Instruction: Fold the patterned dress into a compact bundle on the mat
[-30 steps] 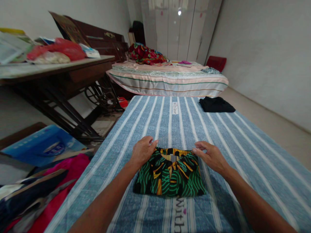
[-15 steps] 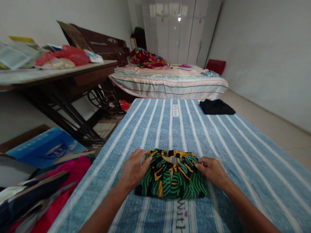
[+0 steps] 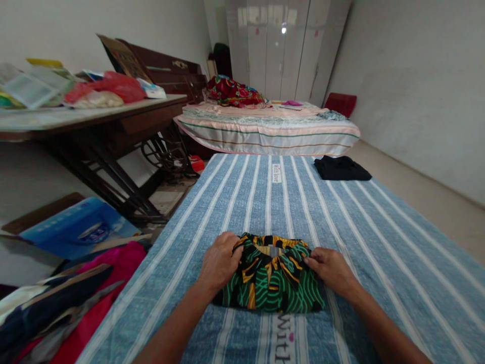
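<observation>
A folded patterned garment in green, black and yellow lies on the blue-and-white striped bedspread. Its gathered opening faces away from me, with a small grey tag showing inside. My left hand is closed on the garment's upper left corner, thumb on top and some fingertips hidden. At the upper right corner, my right hand pinches the edge between thumb and fingers. The garment lies flat, its lower edge spread towards me.
A folded black cloth rests at the bed's far right. Piled clothes and a blue box are at left, below a cluttered sewing-machine table. Another bed stands beyond, before a wardrobe.
My left hand has closed more on the garment's left corner, its thumb and fingers drawn together. The right hand keeps its pinch. The whole view has shifted slightly.
</observation>
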### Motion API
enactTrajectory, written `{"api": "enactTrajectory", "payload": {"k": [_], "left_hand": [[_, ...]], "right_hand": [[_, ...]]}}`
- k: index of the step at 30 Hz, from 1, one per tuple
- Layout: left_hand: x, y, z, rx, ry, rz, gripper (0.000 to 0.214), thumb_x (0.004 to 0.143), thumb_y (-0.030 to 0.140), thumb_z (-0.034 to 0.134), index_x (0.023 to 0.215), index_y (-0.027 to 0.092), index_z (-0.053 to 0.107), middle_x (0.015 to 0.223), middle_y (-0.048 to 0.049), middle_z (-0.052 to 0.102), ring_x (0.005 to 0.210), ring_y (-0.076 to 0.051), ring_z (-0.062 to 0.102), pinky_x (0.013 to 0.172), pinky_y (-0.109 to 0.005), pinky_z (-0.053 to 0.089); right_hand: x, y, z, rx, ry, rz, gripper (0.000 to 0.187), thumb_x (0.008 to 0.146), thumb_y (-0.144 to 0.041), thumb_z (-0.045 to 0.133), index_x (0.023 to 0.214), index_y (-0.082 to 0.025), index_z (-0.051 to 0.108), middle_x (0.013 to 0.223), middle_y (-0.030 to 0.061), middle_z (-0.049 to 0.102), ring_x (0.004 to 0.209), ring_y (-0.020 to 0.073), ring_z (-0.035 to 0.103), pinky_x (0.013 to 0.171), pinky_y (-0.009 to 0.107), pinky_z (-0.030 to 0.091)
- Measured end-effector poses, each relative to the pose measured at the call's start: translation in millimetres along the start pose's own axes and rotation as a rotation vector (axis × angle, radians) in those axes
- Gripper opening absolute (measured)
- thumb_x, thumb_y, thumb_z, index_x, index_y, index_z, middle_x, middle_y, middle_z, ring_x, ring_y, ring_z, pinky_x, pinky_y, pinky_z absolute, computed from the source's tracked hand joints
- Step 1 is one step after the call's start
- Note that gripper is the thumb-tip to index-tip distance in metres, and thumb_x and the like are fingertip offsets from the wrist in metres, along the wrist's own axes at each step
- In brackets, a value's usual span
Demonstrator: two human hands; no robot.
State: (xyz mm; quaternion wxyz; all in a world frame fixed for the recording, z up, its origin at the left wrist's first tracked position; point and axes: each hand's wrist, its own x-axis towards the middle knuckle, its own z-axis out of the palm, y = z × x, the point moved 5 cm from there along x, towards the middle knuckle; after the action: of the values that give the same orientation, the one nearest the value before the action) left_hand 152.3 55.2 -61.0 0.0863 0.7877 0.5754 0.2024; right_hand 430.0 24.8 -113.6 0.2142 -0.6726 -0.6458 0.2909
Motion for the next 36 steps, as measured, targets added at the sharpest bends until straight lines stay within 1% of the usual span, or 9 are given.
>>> {"api": "enactTrajectory", "payload": {"k": [3, 6, 10, 14, 19, 23, 28, 32, 36], "left_hand": [[-1, -12, -3.8, -0.073, -0.005, -0.044, 0.018, 0.082, 0.028, 0.045, 0.086, 0.02, 0.061, 0.097, -0.0051, 0.062, 0.096, -0.018, 0.056, 0.088, -0.031, 0.044], [-1, -28, -15.7, -0.169, 0.015, -0.171, 0.023, 0.08, 0.034, 0.047, 0.089, 0.019, 0.062, 0.093, -0.0038, 0.065, 0.087, -0.017, 0.06, 0.08, -0.028, 0.047], [-1, -42, -24.9, -0.192, -0.06, -0.261, 0.022, 0.074, 0.033, 0.049, 0.084, 0.02, 0.064, 0.082, -0.0015, 0.068, 0.077, -0.017, 0.062, 0.074, -0.027, 0.047], [1, -40, -14.7, -0.227, -0.222, -0.216, 0.022, 0.068, 0.028, 0.051, 0.082, 0.02, 0.067, 0.075, -0.0006, 0.066, 0.072, -0.016, 0.06, 0.066, -0.025, 0.045], [5, -39, 2.9, -0.311, -0.344, -0.225, 0.02, 0.065, 0.027, 0.048, 0.074, 0.019, 0.065, 0.056, 0.0037, 0.054, 0.055, -0.013, 0.052, 0.052, -0.021, 0.037], [12, -40, 2.0, -0.377, -0.32, -0.232, 0.013, 0.062, 0.027, 0.048, 0.062, 0.018, 0.058, 0.053, 0.0045, 0.052, 0.054, -0.013, 0.05, 0.051, -0.022, 0.036], [19, -36, -7.3, -0.417, -0.29, -0.234, 0.01, 0.059, 0.028, 0.049, 0.057, 0.019, 0.053, 0.052, 0.0053, 0.051, 0.054, -0.012, 0.048, 0.052, -0.022, 0.036], [20, -35, -9.2, -0.456, -0.286, -0.265, 0.009, 0.058, 0.027, 0.05, 0.055, 0.019, 0.05, 0.049, 0.0064, 0.048, 0.051, -0.011, 0.046, 0.05, -0.021, 0.034], [18, -39, -2.2, -0.618, -0.325, -0.351, 0.009, 0.054, 0.024, 0.052, 0.06, 0.019, 0.049, 0.048, 0.0075, 0.048, 0.048, -0.01, 0.046, 0.048, -0.021, 0.033]], "right_hand": [[-7, 0, -7, -0.001, 0.011, 0.0, 0.034, 0.079, -0.048, 0.047, 0.062, -0.021, 0.058, 0.053, -0.0013, 0.054, 0.053, 0.0154, 0.051, 0.051, 0.026, 0.033], [-19, 4, -14, 0.011, 0.021, 0.01, 0.038, 0.08, -0.053, 0.044, 0.063, -0.021, 0.058, 0.052, -0.0013, 0.052, 0.052, 0.0154, 0.05, 0.049, 0.026, 0.033], [-34, 17, -12, 0.094, -0.071, 0.101, 0.039, 0.079, -0.054, 0.042, 0.061, -0.022, 0.054, 0.048, -0.0025, 0.049, 0.044, 0.0136, 0.046, 0.044, 0.025, 0.033], [-39, 23, -3, 0.165, -0.157, 0.18, 0.037, 0.077, -0.054, 0.043, 0.063, -0.023, 0.055, 0.047, -0.0032, 0.049, 0.039, 0.013, 0.046, 0.04, 0.025, 0.032], [-35, 14, 0, 0.146, -0.149, 0.135, 0.035, 0.077, -0.051, 0.044, 0.063, -0.023, 0.058, 0.046, -0.0027, 0.049, 0.039, 0.0129, 0.046, 0.041, 0.025, 0.032], [-31, 7, -2, 0.128, -0.124, 0.106, 0.033, 0.079, -0.047, 0.044, 0.065, -0.022, 0.06, 0.046, -0.0019, 0.051, 0.041, 0.0133, 0.047, 0.043, 0.025, 0.032], [-25, 3, -4, 0.128, -0.07, 0.092, 0.028, 0.079, -0.042, 0.047, 0.066, -0.021, 0.06, 0.046, -0.0025, 0.052, 0.043, 0.0133, 0.048, 0.044, 0.025, 0.032], [-22, 3, -1, 0.13, -0.056, 0.082, 0.025, 0.078, -0.04, 0.047, 0.065, -0.021, 0.058, 0.047, -0.003, 0.052, 0.044, 0.0131, 0.047, 0.045, 0.024, 0.032], [-18, 7, 3, 0.121, -0.048, 0.058, 0.026, 0.077, -0.041, 0.045, 0.061, -0.022, 0.053, 0.049, -0.0028, 0.05, 0.046, 0.0133, 0.046, 0.046, 0.025, 0.032]]}}
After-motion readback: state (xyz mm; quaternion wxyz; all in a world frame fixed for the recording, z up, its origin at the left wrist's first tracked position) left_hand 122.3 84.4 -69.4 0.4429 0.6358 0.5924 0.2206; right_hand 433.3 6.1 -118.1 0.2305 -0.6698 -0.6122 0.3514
